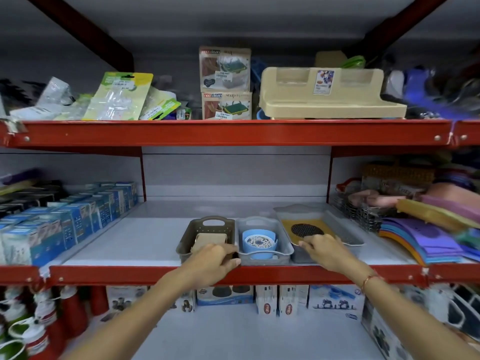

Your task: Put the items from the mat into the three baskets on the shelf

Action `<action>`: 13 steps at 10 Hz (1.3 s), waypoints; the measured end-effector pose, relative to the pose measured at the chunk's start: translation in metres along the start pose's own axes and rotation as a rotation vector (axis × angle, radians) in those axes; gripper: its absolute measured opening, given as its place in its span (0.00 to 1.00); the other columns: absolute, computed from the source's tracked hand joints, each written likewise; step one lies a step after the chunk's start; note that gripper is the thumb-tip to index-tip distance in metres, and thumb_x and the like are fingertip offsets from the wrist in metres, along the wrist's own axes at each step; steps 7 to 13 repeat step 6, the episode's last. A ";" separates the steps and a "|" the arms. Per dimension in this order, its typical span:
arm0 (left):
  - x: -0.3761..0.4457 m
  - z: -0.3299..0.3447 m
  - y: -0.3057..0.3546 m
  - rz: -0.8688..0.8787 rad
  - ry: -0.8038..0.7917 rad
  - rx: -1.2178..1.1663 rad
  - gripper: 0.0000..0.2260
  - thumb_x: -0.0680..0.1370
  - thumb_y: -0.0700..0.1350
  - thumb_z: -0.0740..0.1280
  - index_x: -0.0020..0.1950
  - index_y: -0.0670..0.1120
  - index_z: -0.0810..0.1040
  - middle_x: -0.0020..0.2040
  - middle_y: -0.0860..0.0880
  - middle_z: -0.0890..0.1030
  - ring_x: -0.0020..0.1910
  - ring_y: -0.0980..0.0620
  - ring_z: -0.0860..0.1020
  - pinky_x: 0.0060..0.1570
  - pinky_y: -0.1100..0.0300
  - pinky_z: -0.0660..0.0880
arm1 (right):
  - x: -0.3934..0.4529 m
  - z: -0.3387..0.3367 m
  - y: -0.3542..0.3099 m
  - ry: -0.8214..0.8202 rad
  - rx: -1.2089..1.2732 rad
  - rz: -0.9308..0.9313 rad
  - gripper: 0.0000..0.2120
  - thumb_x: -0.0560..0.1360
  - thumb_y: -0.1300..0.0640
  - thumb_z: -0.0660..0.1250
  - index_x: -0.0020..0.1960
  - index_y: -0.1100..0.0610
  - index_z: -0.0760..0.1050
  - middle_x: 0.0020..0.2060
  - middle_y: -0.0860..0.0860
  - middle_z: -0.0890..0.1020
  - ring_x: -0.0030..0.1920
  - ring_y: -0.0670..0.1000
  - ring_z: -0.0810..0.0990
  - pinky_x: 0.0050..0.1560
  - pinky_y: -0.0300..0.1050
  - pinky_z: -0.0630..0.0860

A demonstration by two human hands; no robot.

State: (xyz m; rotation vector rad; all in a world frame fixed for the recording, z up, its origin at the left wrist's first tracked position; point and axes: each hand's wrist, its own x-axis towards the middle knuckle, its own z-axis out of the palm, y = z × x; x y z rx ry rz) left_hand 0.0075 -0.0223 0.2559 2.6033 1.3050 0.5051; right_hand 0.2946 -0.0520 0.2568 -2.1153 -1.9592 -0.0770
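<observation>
We see three plastic baskets side by side at the front of the middle shelf, a smooth pale board edged with a red metal rail. We take the grey basket in the middle as our landmark: it is translucent, rounded at the corners, and holds a round blue bowl with a patterned white disc inside it.

Touching it on the left is the brown basket, opaque, dotted with small holes and cut with an oval handle slot; a tan rectangular block with rounded corners lies in it. On the right of the grey basket, and angled away from it, stands a longer clear tray holding a flat yellow mat with a dark round mesh patch.

Our left hand is curled over the near rim of the brown basket, fingers closed on the rim, thumb reaching to the corner of the grey basket. Our right hand rests on the near end of the clear tray, fingers bent down onto the yellow mat; we cannot tell whether it grips anything. A thin bracelet circles the right wrist.

Further left of the grey basket stand rows of blue cartons; further right, stacked coloured sheets.
</observation>
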 end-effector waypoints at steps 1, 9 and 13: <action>-0.005 0.008 0.007 -0.005 0.002 0.059 0.22 0.80 0.55 0.58 0.72 0.49 0.64 0.72 0.48 0.71 0.71 0.47 0.67 0.72 0.47 0.61 | -0.015 -0.004 -0.005 0.023 0.019 -0.054 0.21 0.81 0.49 0.53 0.30 0.48 0.60 0.33 0.51 0.73 0.41 0.55 0.75 0.45 0.48 0.68; -0.020 -0.010 0.048 0.059 0.322 0.115 0.24 0.82 0.52 0.52 0.76 0.46 0.55 0.77 0.47 0.58 0.77 0.49 0.54 0.73 0.55 0.49 | -0.048 -0.026 -0.038 0.367 -0.095 -0.128 0.16 0.81 0.54 0.52 0.58 0.60 0.75 0.57 0.57 0.79 0.59 0.58 0.76 0.66 0.50 0.67; -0.020 -0.010 0.048 0.059 0.322 0.115 0.24 0.82 0.52 0.52 0.76 0.46 0.55 0.77 0.47 0.58 0.77 0.49 0.54 0.73 0.55 0.49 | -0.048 -0.026 -0.038 0.367 -0.095 -0.128 0.16 0.81 0.54 0.52 0.58 0.60 0.75 0.57 0.57 0.79 0.59 0.58 0.76 0.66 0.50 0.67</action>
